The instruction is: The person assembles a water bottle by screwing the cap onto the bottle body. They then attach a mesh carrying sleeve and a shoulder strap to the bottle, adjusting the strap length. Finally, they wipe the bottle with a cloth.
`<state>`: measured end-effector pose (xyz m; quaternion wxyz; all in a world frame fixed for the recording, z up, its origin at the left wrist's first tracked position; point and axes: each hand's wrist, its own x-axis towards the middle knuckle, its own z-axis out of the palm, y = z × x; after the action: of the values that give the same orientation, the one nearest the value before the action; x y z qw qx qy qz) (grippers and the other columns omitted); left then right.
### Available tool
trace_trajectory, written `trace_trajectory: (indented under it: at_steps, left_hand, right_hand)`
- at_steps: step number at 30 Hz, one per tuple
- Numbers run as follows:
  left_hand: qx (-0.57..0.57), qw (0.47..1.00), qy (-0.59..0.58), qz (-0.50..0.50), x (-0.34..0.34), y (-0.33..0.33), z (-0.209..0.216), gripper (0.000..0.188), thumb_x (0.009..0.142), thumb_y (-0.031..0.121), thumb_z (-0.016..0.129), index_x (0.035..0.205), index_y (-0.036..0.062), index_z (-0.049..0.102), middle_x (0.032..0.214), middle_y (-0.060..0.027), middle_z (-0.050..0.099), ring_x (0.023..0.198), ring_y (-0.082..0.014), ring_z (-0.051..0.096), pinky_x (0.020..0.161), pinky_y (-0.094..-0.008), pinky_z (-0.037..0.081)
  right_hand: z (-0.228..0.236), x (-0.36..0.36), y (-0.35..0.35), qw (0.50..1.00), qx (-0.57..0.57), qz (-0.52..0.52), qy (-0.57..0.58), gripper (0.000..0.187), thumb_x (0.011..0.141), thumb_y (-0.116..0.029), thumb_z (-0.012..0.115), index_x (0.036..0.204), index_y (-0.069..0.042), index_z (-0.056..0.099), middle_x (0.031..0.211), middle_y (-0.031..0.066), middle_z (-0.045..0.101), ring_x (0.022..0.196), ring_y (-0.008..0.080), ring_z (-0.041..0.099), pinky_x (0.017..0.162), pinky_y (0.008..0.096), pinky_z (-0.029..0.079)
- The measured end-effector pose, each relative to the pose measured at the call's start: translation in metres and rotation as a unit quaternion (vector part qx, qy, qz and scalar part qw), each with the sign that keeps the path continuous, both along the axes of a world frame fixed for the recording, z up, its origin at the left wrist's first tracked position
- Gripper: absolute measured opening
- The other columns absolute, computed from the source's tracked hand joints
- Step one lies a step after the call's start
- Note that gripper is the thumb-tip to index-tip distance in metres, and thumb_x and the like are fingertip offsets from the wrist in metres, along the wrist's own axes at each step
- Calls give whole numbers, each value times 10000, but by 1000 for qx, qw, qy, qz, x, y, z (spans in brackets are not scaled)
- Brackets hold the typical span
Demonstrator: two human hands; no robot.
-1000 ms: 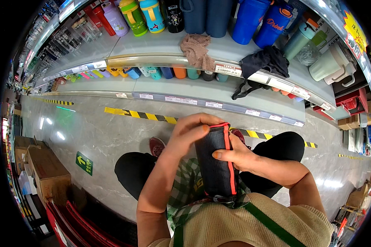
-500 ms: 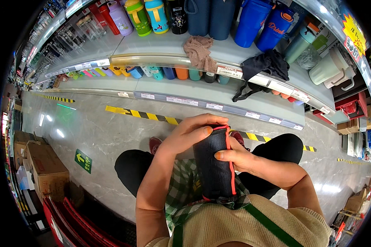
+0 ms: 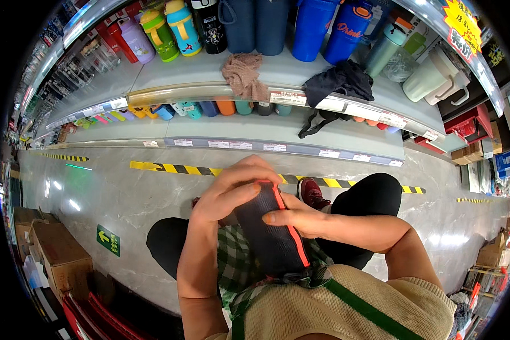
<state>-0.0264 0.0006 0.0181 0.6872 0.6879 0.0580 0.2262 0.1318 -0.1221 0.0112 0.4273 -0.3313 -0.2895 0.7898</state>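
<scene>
In front of my lap I hold a black fabric pouch [image 3: 269, 241] with red edging, long and shaped like a bottle sleeve. Its upper end leans to the left. My left hand [image 3: 226, 195] wraps over the top end, the thumb lying across it. My right hand [image 3: 300, 216] grips the right side, thumb on the front face and its other fingers hidden behind. Whether something is inside the pouch, I cannot tell. On the shelf ahead lie a crumpled brown cloth [image 3: 245, 73] and a black cloth [image 3: 340, 82], below which a black strap [image 3: 310, 126] hangs.
Bottles fill the upper shelf [image 3: 170, 75], among them a blue cup [image 3: 311, 31] and a green bottle [image 3: 160, 35]. More stand on the lower shelf [image 3: 201, 126]. Yellow-black tape [image 3: 173, 168] crosses the floor. Cardboard boxes [image 3: 62, 249] stand at left, near red baskets [image 3: 93, 317].
The view has shifted, so the shelves appear further left. The pouch has tilted, its top leaning more to the left. Both hands keep their hold on it.
</scene>
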Motion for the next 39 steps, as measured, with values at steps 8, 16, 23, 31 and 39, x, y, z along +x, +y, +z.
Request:
trace_trajectory:
  at_steps: [8, 16, 23, 31, 39]
  left_hand:
    - [-119, 939, 44, 318, 35, -62, -49, 606, 953, 243, 461, 1429, -19, 194, 1361, -174, 370, 1234, -227, 381, 1049, -344, 290]
    - [-255, 951, 38, 170, 41, -83, -68, 800, 954, 452, 437, 1469, -17, 44, 1485, -144, 204, 1348, -232, 271, 1088, -354, 261]
    - [-388, 918, -34, 70, 24, -67, -48, 971, 850, 415, 660, 1485, 36, 31, 1435, -107, 315, 1275, -202, 383, 1030, -350, 346]
    - [-204, 965, 83, 140, 30, -81, -65, 1098, 676, 91, 757, 1471, -5, 5, 1346, -116, 366, 1207, -191, 421, 1005, -336, 371]
    - [-371, 919, -3, 133, 24, -80, -57, 713, 735, -47, 638, 1357, 33, 300, 1192, -189, 560, 1035, -289, 609, 808, -373, 527]
  right_hand:
    - [-18, 11, 9, 982, -100, -155, -46, 504, 851, -297, 635, 1244, -33, 462, 1110, 71, 564, 994, 165, 558, 860, 332, 470]
    - [-32, 54, 46, 949, -163, -264, -52, 537, 815, -441, 642, 1117, -12, 529, 960, 116, 608, 829, 204, 607, 744, 368, 517]
    - [-34, 67, 60, 931, -179, -307, 83, 490, 858, -515, 566, 1067, -73, 596, 961, 84, 644, 836, 210, 626, 767, 364, 528]
    - [-35, 60, 57, 927, -112, -354, -47, 501, 903, -451, 554, 1213, -60, 508, 1047, 91, 614, 913, 202, 613, 808, 373, 520]
    - [-15, 71, 57, 926, -99, -360, -50, 519, 927, -515, 467, 1259, -117, 489, 1220, 59, 491, 1070, 170, 495, 860, 318, 435]
